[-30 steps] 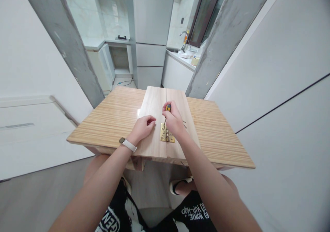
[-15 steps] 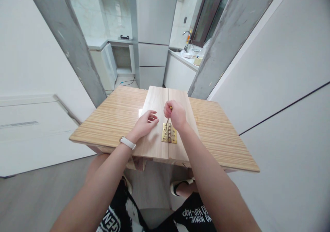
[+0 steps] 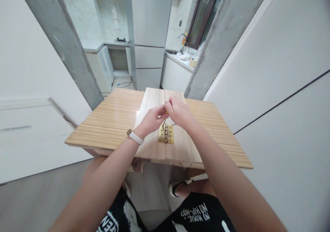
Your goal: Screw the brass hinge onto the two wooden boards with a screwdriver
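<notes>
A brass hinge [image 3: 166,134] lies open across the seam of two pale wooden boards [image 3: 151,146]. A screwdriver [image 3: 164,123] stands tilted, its thin shaft reaching down to the top of the hinge's left leaf. Its yellow handle is mostly hidden by my fingers. My left hand [image 3: 154,118], wearing a watch with a pale strap, has its fingers closed around the handle from the left. Higher up, my right hand [image 3: 177,111] is closed on the handle's upper end. A small thin dark piece [image 3: 173,124] shows just above the hinge's right leaf.
The boards rest on a wood-grain table [image 3: 103,122]. My legs and feet are beneath its near edge. Grey pillars [image 3: 74,50] flank the table, with a tall refrigerator [image 3: 149,19] and a sink counter [image 3: 177,58] beyond. A white panel [image 3: 278,70] stands at the right.
My left hand has moved right and up from the board to the screwdriver handle. My right hand has changed from a fist around the handle to a fingertip hold. The view has shifted slightly.
</notes>
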### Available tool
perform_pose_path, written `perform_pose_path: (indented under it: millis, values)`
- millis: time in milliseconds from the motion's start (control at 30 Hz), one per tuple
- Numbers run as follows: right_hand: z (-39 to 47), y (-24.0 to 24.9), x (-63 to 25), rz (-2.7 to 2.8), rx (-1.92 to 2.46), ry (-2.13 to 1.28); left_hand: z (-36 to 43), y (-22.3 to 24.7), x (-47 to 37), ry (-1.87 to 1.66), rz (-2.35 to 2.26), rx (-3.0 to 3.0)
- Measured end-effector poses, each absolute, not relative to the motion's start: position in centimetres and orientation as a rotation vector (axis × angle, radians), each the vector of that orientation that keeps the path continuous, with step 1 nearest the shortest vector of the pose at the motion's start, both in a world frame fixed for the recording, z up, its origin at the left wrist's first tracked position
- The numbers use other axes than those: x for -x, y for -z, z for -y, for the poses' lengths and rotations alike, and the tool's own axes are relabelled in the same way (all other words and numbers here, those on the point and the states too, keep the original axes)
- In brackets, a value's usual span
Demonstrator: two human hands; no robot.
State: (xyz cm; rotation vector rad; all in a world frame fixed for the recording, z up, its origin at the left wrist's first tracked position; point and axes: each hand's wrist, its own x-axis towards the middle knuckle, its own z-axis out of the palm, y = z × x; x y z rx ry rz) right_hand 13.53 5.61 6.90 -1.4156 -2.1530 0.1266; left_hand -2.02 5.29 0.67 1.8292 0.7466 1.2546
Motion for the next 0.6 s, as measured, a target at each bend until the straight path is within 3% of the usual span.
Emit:
perform_pose_path:
  millis: [233, 600]
  values:
    - [-3.2, -9.0, -13.0, 2.163, 1.572, 0.261, -4.8, -0.3, 2.1, -1.334, -0.844, -1.811]
    - [-4.0, -9.8, -12.4, 2.376, 1.437, 0.143, -5.6, -0.5, 2.5, -1.338, -1.011, -1.820]
